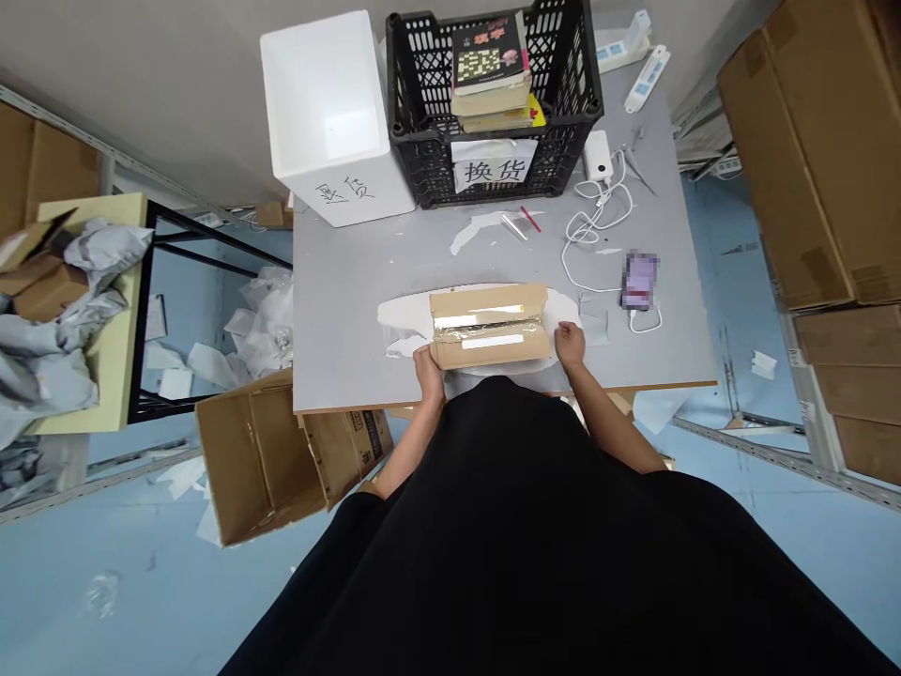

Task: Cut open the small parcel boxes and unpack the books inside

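A brown cardboard package [488, 355] with clear tape and white strips along its middle lies on white wrapping [404, 314] near the table's front edge. At the package's lower left corner is my left hand [428, 372], its fingers closed on the cardboard. Just past the right end, my right hand [570, 344] is closed at the white wrapping; the fingertips are too small to show exactly what they pinch.
On the grey table [344, 282], a white foam box [330, 113] and a black crate [493, 202] of books stand at the back. A phone [639, 281], white cables [583, 230] and power strips [646, 79] lie right. An open carton [257, 460] is lower left.
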{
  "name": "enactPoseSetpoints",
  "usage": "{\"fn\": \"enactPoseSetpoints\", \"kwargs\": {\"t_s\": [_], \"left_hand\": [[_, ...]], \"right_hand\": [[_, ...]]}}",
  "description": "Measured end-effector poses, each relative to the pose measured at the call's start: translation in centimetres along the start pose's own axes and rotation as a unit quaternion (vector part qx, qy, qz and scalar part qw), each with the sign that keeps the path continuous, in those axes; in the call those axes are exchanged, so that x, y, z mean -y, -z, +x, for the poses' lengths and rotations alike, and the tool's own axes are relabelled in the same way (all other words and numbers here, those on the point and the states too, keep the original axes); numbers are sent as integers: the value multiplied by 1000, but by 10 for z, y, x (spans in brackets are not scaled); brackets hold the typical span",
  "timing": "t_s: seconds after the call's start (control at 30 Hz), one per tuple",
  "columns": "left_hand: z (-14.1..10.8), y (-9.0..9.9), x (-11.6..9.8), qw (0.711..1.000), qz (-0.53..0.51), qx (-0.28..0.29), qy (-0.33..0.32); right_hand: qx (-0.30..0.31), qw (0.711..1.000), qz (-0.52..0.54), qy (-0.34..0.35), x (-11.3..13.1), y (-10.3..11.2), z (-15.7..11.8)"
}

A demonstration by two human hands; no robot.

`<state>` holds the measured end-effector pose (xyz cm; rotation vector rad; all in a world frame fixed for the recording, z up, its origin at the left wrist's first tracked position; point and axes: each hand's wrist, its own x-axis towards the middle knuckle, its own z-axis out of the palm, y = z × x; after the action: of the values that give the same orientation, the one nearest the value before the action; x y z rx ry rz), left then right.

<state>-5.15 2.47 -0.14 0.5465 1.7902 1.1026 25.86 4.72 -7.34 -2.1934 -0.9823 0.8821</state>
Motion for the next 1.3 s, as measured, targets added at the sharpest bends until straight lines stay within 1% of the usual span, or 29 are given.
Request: {"fn": "enactPoseSetpoints", "kwargs": {"t_s": [0.03, 0.07, 0.1, 0.13, 0.2, 0.27, 0.33, 0.4, 0.43, 0.47, 0.53, 0.6, 0.63, 0.67, 0.73, 0.8, 0.9, 1.0, 1.13, 1.3], "left_hand": [[-1, 0, -1, 996, 58, -19, -62], [-3, 0, -3, 983, 124, -33, -128], [-5, -2, -6, 961, 192, -38, -195], [-8, -4, -9, 931, 254, -29, -261], [-14, -13, -16, 856, 362, 26, -368], [-19, -26, -21, 783, 437, 111, -430], [-22, -40, -24, 719, 480, 191, -465], [-24, -50, -25, 674, 505, 239, -483], [-24, -54, -25, 660, 514, 250, -487], [-24, -57, -25, 652, 521, 253, -489], [-23, -60, -24, 646, 529, 250, -491], [-23, -60, -25, 644, 531, 246, -492], [-23, -60, -25, 643, 532, 245, -493], [-23, -60, -25, 642, 533, 245, -493], [-23, -60, -26, 641, 535, 245, -493], [-23, -60, -26, 639, 537, 245, -493], [-22, -59, -26, 638, 537, 244, -495], [-22, -59, -25, 641, 535, 245, -493], [-21, -61, -23, 655, 524, 249, -484], [-19, -63, -23, 674, 504, 261, -473]], "right_hand": [[-36, 998, -58, -10, -11, 4, -4], [-61, 992, -106, -24, -22, 8, -7], [-73, 986, -142, -39, -31, 12, -11], [-74, 981, -169, -53, -39, 15, -15], [-40, 976, -204, -60, -51, 19, -19], [5, 972, -228, -47, -57, 20, -19], [37, 968, -247, -37, -57, 20, -18], [57, 964, -255, -42, -54, 19, -17], [66, 965, -250, -44, -50, 19, -17], [71, 968, -237, -43, -46, 19, -17], [68, 981, -180, -30, -37, 21, -17], [67, 995, -71, -18, -26, 26, -19], [78, 997, -3, -17, -20, 29, -20], [99, 993, 64, -16, -13, 33, -21], [155, 973, 168, -10, 2, 42, -23], [200, 955, 217, 3, 18, 51, -25], [235, 942, 237, 20, 38, 59, -26], [247, 942, 224, 36, 50, 64, -27], [259, 943, 203, 48, 56, 70, -30], [277, 940, 193, 50, 58, 78, -34]]}}
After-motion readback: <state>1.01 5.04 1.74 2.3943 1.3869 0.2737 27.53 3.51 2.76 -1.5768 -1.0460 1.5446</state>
